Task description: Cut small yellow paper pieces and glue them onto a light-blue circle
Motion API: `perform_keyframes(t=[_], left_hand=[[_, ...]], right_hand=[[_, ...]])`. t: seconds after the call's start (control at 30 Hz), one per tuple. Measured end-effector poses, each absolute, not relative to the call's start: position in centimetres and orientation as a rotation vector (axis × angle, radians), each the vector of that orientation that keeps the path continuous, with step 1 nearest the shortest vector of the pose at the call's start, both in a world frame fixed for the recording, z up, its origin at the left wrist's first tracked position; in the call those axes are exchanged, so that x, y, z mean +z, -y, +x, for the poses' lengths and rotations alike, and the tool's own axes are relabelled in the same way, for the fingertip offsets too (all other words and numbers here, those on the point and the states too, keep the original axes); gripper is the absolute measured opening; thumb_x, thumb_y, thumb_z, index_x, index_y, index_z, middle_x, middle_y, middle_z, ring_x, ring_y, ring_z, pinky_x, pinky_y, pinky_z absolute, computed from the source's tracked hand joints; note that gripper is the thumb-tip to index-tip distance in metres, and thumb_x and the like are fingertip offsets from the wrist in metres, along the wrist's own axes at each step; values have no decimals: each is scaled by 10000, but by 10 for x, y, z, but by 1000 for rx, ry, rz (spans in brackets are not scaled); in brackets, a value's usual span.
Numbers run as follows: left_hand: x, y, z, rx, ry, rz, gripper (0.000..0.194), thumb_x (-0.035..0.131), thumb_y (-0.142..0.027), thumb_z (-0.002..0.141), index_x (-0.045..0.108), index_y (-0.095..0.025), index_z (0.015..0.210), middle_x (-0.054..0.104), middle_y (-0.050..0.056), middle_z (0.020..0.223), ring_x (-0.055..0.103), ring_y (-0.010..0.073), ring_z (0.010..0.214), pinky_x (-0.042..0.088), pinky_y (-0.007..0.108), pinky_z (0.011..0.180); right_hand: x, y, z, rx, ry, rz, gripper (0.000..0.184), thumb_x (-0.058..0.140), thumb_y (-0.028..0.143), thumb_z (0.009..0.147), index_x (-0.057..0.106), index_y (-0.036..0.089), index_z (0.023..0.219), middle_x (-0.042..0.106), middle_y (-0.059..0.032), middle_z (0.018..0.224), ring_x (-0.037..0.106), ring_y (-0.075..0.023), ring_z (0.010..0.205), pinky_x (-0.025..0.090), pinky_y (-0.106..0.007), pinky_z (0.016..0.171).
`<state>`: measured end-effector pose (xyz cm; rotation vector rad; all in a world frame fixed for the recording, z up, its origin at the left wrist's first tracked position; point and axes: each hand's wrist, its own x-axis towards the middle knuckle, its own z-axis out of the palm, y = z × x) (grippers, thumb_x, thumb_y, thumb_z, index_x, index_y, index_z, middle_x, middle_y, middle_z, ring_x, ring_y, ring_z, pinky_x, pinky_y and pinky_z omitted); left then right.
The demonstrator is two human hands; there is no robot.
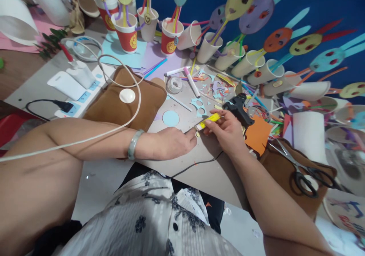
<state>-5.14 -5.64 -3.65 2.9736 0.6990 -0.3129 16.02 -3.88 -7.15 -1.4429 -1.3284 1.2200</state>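
Observation:
My right hand (228, 130) pinches what looks like a yellow utility knife (210, 121), its pale end pointing left. A thin grey strip (190, 130) runs from that end toward my left hand (176, 144). The fingers of my left hand are closed at its tip, and what they hold, if anything, is hidden. Just above the hands lie a light blue paper disc (170, 118) and a blue paper offcut with round holes (198, 107). Beyond my right hand rests a black glue gun (238, 109), partly covered by the fingers.
Scissors (299, 168) lie on a brown cushion (268, 168) at right. Another brown cushion (114, 104) and a white power strip (76, 104) are at left, with a white cable (138, 108) looping across. Paper cups (127, 35) with face figures line the back. Markers (191, 82) and scraps litter the middle.

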Motion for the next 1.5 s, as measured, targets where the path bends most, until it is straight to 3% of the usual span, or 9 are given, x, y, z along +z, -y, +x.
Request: perform_keyframes(t=[0.4,0.63,0.87,1.0,1.07,1.23,1.37,1.5], left_hand=[[-40,55,-53,-251,-703,2958,479,295,-29,923,512,-84,1347,470,235,1479,719,229,775,501,349,535],[-38,48,-55,-199,-685,2828,434,349,-38,894,555,-108,1269,551,181,1361,679,191,725,457,334,528],[-39,39,-55,4,-737,2625,392,379,-111,906,563,-139,1250,535,139,1380,669,208,889,525,343,671],[-44,33,-55,317,-738,2370,350,405,-63,848,603,-143,1126,637,87,1189,636,186,1000,517,330,864],[-47,30,-55,497,-769,2220,285,429,-57,818,607,-148,1021,667,59,1044,622,156,923,501,295,843],[-47,25,-54,677,-915,1843,165,503,-257,904,549,-161,1031,628,-2,866,471,76,610,407,226,606],[-45,24,-54,603,-804,1835,364,575,-472,909,599,-145,1068,626,8,874,483,85,663,396,223,630],[-49,22,-52,571,-723,1848,381,571,-479,919,649,-132,1057,621,6,824,492,98,695,383,220,639]], right_hand=[[-76,37,161,1048,1363,-1397,407,838,305,719,522,258,971,676,41,721,671,-157,546,534,-278,504],[-80,27,174,1298,1057,-1278,336,796,403,750,582,260,966,610,69,660,616,-108,504,532,-242,506],[-77,26,180,1330,1031,-1251,274,761,392,770,625,259,966,628,51,677,618,-116,525,542,-254,517],[-72,30,179,1293,1103,-1208,315,744,412,786,617,278,1041,656,44,677,642,-140,527,545,-275,513],[-69,34,177,1270,1140,-1191,364,746,437,788,608,282,1087,663,35,672,665,-163,552,549,-293,517],[-63,50,166,1186,1285,-1126,465,782,464,774,579,284,1153,735,-19,860,721,-208,714,611,-360,639],[-61,65,159,1081,1472,-1120,377,763,415,819,597,287,1132,745,-61,1005,732,-227,878,627,-381,749],[-62,73,159,968,1568,-1143,352,749,403,838,614,293,1143,724,-84,1108,716,-246,1004,614,-412,855]])
